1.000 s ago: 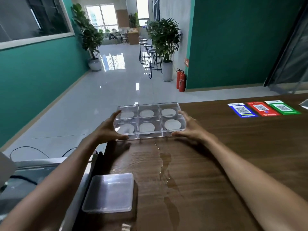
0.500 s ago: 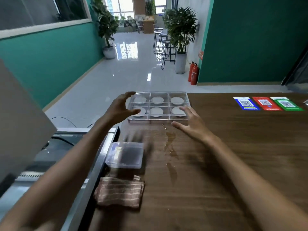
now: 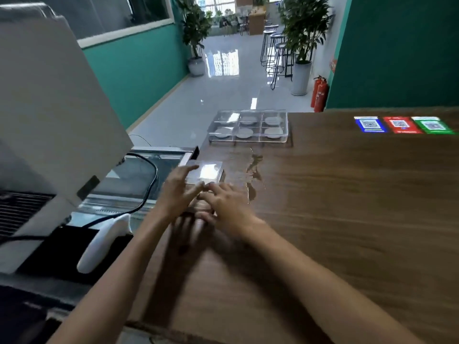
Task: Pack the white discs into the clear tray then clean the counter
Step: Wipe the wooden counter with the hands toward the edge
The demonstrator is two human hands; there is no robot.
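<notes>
1. My left hand [image 3: 177, 192] and right hand [image 3: 223, 204] meet with fingers spread, blurred; whether they grasp anything I cannot tell.
2. A small clear plastic box [image 3: 205, 173] sits at my fingertips.
3. Beyond my hands, the clear six-compartment tray [image 3: 248, 139] holds round white discs [image 3: 244, 132] on the brown wooden counter [image 3: 347, 207].

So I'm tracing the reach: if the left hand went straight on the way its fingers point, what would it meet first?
Probably the small clear box: the left hand has its fingertips at its near-left edge already, though blur hides contact.

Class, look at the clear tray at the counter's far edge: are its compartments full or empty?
Mostly full. The clear tray shows white discs in five compartments; glare hides the far-left one, so that one cannot be told.
</notes>
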